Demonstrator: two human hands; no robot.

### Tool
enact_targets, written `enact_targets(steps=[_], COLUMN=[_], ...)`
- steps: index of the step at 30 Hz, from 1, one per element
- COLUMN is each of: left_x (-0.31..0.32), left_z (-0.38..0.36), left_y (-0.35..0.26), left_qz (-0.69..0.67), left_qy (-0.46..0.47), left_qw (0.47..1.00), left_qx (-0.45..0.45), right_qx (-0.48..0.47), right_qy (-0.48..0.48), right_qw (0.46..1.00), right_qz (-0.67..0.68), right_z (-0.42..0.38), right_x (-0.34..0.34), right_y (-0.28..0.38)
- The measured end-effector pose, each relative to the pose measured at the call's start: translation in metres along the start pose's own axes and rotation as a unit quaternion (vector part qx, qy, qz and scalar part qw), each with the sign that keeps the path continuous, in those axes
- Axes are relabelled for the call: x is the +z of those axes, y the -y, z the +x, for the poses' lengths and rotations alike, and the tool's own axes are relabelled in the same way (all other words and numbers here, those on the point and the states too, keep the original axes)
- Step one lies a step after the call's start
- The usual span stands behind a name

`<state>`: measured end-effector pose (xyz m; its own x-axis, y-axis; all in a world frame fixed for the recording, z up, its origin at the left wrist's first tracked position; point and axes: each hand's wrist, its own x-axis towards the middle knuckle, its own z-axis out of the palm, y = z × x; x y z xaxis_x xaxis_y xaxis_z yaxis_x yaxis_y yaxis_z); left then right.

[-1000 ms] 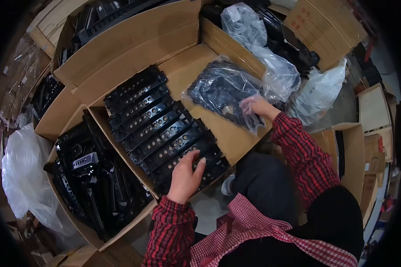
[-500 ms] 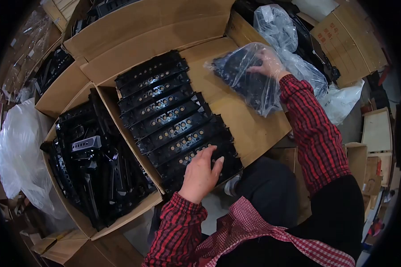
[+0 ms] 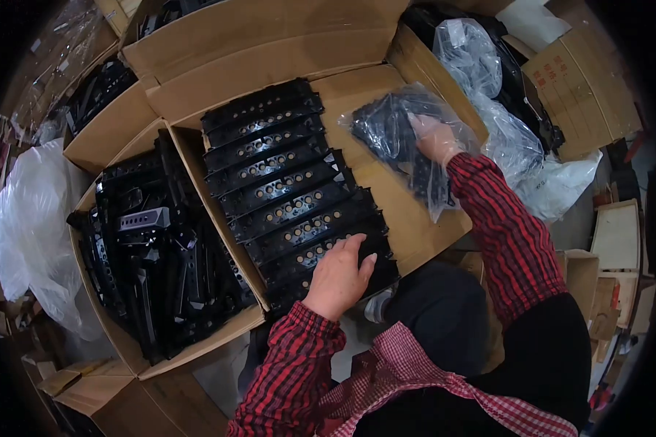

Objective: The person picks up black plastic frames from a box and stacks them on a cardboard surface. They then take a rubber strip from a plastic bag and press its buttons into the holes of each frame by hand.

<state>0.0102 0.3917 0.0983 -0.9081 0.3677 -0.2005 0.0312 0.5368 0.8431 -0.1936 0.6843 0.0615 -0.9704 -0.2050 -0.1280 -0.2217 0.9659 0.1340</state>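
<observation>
My left hand (image 3: pixel 340 275) lies on the near end of a row of black perforated plastic parts (image 3: pixel 280 175), with its fingers stretched out and the thumb apart. These parts overlap one another in the right section of a cardboard box. To their right is a clear plastic bag (image 3: pixel 386 127) with dark parts inside, on the bare cardboard. My right hand (image 3: pixel 436 140) is on this bag, its fingers curled against the contents; clear film partly veils the fingertips.
A cardboard divider (image 3: pixel 208 200) separates off the left section, heaped with loose black parts (image 3: pixel 153 255). White plastic sheeting (image 3: pixel 40 233) hangs at the left. More clear bags (image 3: pixel 474 62) and a printed carton (image 3: pixel 583 84) stand at the right. My knee (image 3: pixel 441 313) is below the box.
My right hand has moved down and toward me over the bag, its fingers less spread. The left hand stays on the near black parts. The whole view has shifted slightly.
</observation>
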Motion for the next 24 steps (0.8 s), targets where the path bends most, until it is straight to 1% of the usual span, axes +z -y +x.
enact_targets(steps=[1, 2, 3, 5, 6, 7, 8, 9, 10, 11, 13, 14, 16, 17, 18, 19, 20, 21, 22, 23, 24], left_x=[0.000, -0.001, -0.002, -0.002, -0.002, -0.002, -0.001, -0.001, 0.000, -0.001, -0.005, -0.003, 0.000, -0.001, -0.001, -0.001, 0.001, 0.004, 0.006, 0.008, 0.010], left_z=[0.000, 0.000, 0.000, 0.001, 0.001, 0.001, 0.001, 0.001, 0.000, -0.002, -0.004, -0.006, -0.008, -0.008, -0.008, -0.008, -0.007, -0.006, -0.005, -0.004, -0.002], left_y=[0.001, 0.001, 0.000, -0.003, -0.004, -0.004, -0.005, -0.005, -0.006, -0.007, -0.011, -0.011, -0.010, -0.013, -0.017, -0.021, -0.024, -0.027, -0.030, -0.034, -0.037], left_qz=[0.016, 0.011, 0.007, 0.000, -0.003, -0.006, -0.006, -0.009, -0.013, -0.016, -0.004, -0.007, -0.037, -0.039, -0.101, -0.162, -0.164, -0.258, -0.348, -0.347, -0.399], left_qy=[-0.015, -0.016, -0.016, -0.013, -0.016, -0.018, -0.014, -0.015, -0.017, -0.015, 0.010, 0.010, -0.001, -0.004, 0.030, 0.063, 0.061, 0.109, 0.155, 0.150, 0.138], left_qw=[1.000, 1.000, 1.000, 1.000, 1.000, 0.999, 0.999, 0.999, 0.999, 0.999, 1.000, 1.000, 0.999, 0.999, 0.994, 0.985, 0.985, 0.960, 0.925, 0.926, 0.907], left_qx=[0.012, 0.009, 0.010, 0.018, 0.024, 0.032, 0.038, 0.036, 0.033, 0.035, 0.016, 0.018, 0.023, 0.026, 0.014, 0.001, 0.002, 0.010, 0.017, 0.013, 0.015], right_qx=[-0.024, 0.001, 0.001, -0.056, 0.025, 0.030, 0.150, 0.259, 0.306, 0.308, 0.323, 0.349, 0.362, 0.337, 0.323, 0.308, 0.288, 0.286, 0.259, 0.233, 0.204], right_qy=[-0.070, -0.118, -0.115, -0.291, -0.194, -0.197, -0.152, -0.099, -0.071, -0.071, -0.069, -0.052, -0.097, -0.098, -0.119, -0.138, -0.124, -0.122, -0.113, -0.103, -0.071], right_qw=[0.997, 0.992, 0.992, 0.947, 0.967, 0.966, 0.913, 0.812, 0.767, 0.768, 0.637, 0.639, 0.629, 0.641, 0.629, 0.617, 0.627, 0.629, 0.621, 0.610, 0.585], right_qz=[0.026, 0.049, 0.046, 0.124, 0.166, 0.163, 0.347, 0.513, 0.559, 0.556, 0.697, 0.684, 0.681, 0.683, 0.697, 0.711, 0.713, 0.712, 0.731, 0.750, 0.781], right_z=[-0.016, -0.027, -0.035, -0.050, -0.069, -0.083, -0.096, -0.104, -0.110, -0.119, -0.135, -0.146, -0.163, -0.171, -0.177, -0.183, -0.185, -0.184, -0.181, -0.177, -0.171], right_x=[0.009, 0.016, 0.025, 0.038, 0.026, 0.028, 0.032, 0.031, 0.024, 0.020, 0.008, -0.001, -0.039, -0.049, -0.067, -0.089, -0.115, -0.128, -0.137, -0.141, -0.142], right_y=[-0.009, -0.017, -0.033, -0.063, -0.053, -0.050, -0.047, -0.045, -0.048, -0.051, -0.060, -0.067, -0.064, -0.072, -0.066, -0.054, -0.029, -0.005, 0.019, 0.045, 0.073])
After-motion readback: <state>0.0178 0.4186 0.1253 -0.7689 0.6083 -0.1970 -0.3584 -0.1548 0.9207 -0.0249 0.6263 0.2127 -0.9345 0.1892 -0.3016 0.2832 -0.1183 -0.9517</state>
